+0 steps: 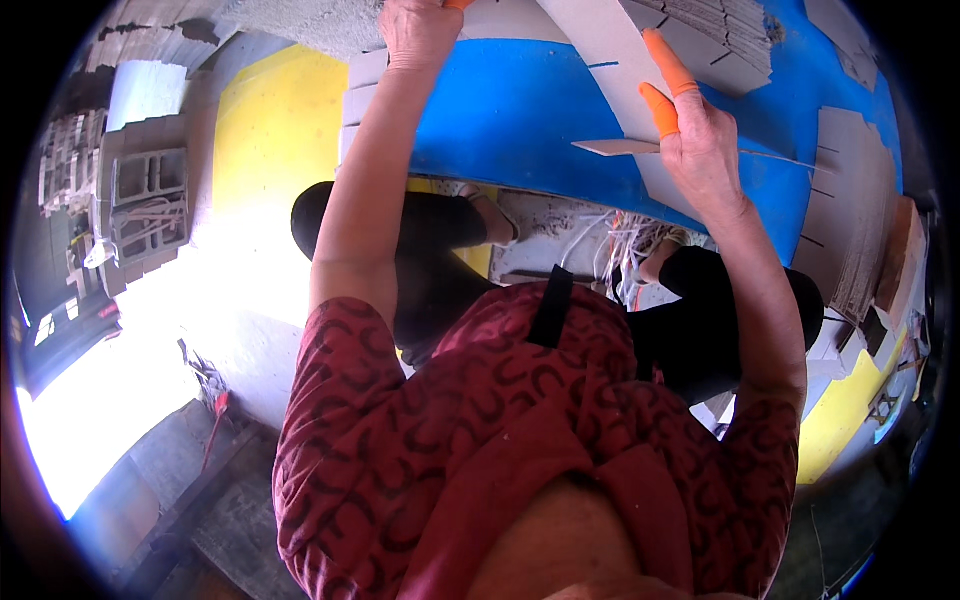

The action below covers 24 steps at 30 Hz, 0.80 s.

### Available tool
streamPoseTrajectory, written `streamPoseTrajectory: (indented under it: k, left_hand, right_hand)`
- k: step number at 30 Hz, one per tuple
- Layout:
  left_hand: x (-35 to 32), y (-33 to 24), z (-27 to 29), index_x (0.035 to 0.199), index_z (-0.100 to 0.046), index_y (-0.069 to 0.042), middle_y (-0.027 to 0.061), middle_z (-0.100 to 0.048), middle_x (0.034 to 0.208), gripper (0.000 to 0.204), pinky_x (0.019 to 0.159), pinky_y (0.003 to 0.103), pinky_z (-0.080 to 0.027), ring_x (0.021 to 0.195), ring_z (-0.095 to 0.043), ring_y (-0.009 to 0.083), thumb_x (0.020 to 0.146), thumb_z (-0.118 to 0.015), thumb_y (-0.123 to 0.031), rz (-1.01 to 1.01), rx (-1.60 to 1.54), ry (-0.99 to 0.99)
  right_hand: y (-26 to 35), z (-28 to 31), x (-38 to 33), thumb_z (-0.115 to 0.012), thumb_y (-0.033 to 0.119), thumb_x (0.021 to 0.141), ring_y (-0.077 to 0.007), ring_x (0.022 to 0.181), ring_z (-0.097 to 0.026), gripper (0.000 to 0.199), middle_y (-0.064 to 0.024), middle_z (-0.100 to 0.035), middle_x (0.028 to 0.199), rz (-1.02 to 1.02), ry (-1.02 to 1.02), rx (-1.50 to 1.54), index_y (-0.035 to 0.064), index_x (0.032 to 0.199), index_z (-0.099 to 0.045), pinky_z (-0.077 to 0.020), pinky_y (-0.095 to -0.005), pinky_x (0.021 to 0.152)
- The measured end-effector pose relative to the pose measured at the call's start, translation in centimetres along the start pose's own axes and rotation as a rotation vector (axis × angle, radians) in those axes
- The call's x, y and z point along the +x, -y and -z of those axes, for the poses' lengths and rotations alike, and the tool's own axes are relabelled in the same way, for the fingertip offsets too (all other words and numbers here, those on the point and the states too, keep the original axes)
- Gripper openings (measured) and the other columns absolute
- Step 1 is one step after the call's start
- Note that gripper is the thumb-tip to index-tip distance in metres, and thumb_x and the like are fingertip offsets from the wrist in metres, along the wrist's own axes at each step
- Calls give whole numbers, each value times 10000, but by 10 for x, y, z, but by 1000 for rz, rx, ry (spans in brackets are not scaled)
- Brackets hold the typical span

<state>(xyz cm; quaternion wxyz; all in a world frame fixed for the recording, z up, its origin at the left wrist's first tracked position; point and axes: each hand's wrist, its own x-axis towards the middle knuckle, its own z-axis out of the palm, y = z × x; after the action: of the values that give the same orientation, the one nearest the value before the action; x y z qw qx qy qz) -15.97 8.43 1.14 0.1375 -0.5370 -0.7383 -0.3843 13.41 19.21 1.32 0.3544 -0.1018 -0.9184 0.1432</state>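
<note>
My right hand, with orange finger covers on two fingers, is closed around a thin cardboard strip, seen edge-on and sticking out on both sides of the hand. Under its fingertips a long, flat grey-brown cardboard piece lies slantwise over the blue tabletop. At the upper edge, my left hand is partly cut off, with a bit of orange cover showing. Its fingertips and anything in them are out of view.
Slotted cardboard pieces are stacked at the far right of the table, and another stack stands nearer on the right. A yellow panel is on the left. Tangled pale strips lie below the table between my legs. Hollow blocks stand far left.
</note>
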Motion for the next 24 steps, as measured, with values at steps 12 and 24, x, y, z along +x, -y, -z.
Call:
streamPoseTrajectory:
  k: [12,24]
  left_hand:
    - [-53,-83,8,921,-750,-63,46,-735,832,170,678,244,-549,722,-670,114,789,-825,-139,65,-278,339]
    - [0,7,-24,858,-740,-127,51,-702,948,155,804,423,-491,897,-629,290,709,-749,-88,-149,245,-111]
  right_hand:
    - [19,2,-4,-618,-40,785,-319,667,-686,727,-198,-693,1017,-64,242,-19,67,1470,-398,-567,-391,592]
    - [12,16,-24,-611,-83,800,-354,693,-695,721,-289,-664,1067,-86,234,18,0,1465,-347,-564,-386,595]
